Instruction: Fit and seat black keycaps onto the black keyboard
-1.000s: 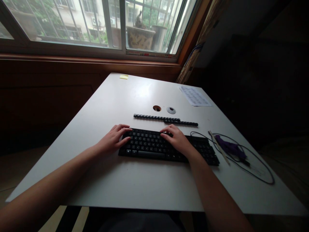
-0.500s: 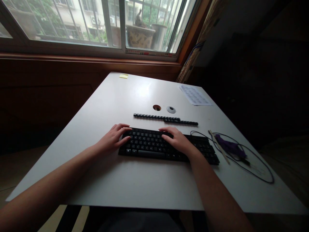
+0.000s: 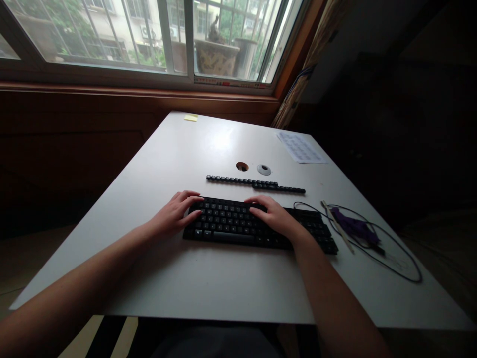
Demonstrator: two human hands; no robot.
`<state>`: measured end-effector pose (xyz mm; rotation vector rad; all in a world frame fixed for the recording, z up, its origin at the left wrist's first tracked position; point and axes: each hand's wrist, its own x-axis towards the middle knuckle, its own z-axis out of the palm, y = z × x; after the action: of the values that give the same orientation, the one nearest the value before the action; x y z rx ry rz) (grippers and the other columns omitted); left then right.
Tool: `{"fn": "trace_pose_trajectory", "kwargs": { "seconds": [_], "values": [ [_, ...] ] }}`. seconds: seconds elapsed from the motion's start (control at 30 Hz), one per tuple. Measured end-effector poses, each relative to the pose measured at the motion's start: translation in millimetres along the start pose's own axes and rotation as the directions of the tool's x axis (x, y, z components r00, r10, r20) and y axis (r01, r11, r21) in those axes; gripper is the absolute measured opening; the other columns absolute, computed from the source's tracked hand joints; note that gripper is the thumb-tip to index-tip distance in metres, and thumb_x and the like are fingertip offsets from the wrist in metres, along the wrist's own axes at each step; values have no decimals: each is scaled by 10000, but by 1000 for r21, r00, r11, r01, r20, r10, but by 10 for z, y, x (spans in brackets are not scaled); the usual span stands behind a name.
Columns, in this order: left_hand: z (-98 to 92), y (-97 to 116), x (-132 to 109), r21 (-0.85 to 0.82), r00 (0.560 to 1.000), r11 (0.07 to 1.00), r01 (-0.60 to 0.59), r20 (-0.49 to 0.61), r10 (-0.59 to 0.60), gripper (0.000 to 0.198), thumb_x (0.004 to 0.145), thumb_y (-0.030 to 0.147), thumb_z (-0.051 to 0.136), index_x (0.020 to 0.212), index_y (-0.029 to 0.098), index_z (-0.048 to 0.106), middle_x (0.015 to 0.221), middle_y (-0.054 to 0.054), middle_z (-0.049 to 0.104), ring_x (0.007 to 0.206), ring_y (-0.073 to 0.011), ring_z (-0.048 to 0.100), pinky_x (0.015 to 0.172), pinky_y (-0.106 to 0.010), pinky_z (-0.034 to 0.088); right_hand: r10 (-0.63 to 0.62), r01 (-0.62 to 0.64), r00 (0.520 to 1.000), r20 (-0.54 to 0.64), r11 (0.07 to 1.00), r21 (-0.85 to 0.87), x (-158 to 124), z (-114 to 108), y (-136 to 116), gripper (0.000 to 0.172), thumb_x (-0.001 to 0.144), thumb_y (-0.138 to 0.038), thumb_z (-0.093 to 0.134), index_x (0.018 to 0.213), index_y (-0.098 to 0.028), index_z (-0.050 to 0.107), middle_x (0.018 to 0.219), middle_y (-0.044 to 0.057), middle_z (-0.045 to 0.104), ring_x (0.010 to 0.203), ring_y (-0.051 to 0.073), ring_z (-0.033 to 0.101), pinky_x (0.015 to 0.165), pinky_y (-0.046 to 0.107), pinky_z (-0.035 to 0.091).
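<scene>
A black keyboard [image 3: 233, 221] lies flat on the white table, with part of its top row hidden by my right hand. My left hand [image 3: 177, 211] touches its left end: the fingers stretch over the upper left corner and the thumb points at the keys. Across the right-middle part rests my right hand [image 3: 274, 214], thumb and fingers apart. Neither hand is wrapped round anything. Behind the keyboard are two rows of loose black keycaps, a longer row [image 3: 238, 180] and a shorter row [image 3: 283, 188] overlapping its right end.
To the right lie a looped black cable [image 3: 404, 248], a purple cloth [image 3: 354, 226] and a thin light stick like tweezers or a brush [image 3: 341, 231]. Farther back are a cable hole [image 3: 242, 166], its grey cover [image 3: 264, 169], printed paper [image 3: 301, 147] and a yellow note [image 3: 191, 118].
</scene>
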<state>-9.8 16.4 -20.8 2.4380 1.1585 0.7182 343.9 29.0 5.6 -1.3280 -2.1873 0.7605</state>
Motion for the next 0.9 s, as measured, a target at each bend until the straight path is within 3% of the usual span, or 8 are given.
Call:
{"fn": "trace_pose_trajectory", "kwargs": {
  "seconds": [0.23, 0.53, 0.7, 0.9],
  "values": [
    [-3, 7, -4, 10, 1000, 1000, 0, 7, 0, 329, 1015, 394, 494, 1312, 261, 541, 1354, -97, 528, 1238, -279, 495, 1095, -523, 425, -130, 130, 992, 0, 990, 46, -6, -6, -14, 130, 937, -253, 571, 986, -266, 691, 1136, 57, 661, 1115, 227, 597, 1049, 444, 445],
    [6, -10, -5, 9, 1000, 1000, -5, 9, 5, 326, 1011, 393, 502, 1313, 276, 537, 1362, -89, 526, 1240, -281, 495, 1090, -530, 429, -200, 203, 979, 45, 977, -68, -23, 7, -41, 207, 936, -169, 501, 925, -274, 679, 1157, 60, 629, 1126, 240, 568, 1055, 468, 434],
    [6, -8, -8, 4, 1000, 1000, 0, 9, 0, 324, 1012, 397, 504, 1310, 275, 537, 1367, -88, 520, 1252, -282, 487, 1096, -529, 424, -216, 219, 975, 59, 975, -38, -32, 10, -51, 209, 929, -133, 467, 851, -255, 618, 1180, 55, 602, 1145, 223, 556, 1047, 433, 436],
    [-6, 23, -3, -2, 1000, 1000, 0, 3, 0, 318, 1010, 388, 507, 1300, 264, 543, 1353, -93, 528, 1240, -282, 496, 1088, -525, 433, -170, 172, 985, -27, 982, 81, -51, 15, -13, 110, 931, -189, 502, 997, -270, 537, 1140, 50, 613, 1093, 214, 579, 1049, 431, 443]
  ]
}}
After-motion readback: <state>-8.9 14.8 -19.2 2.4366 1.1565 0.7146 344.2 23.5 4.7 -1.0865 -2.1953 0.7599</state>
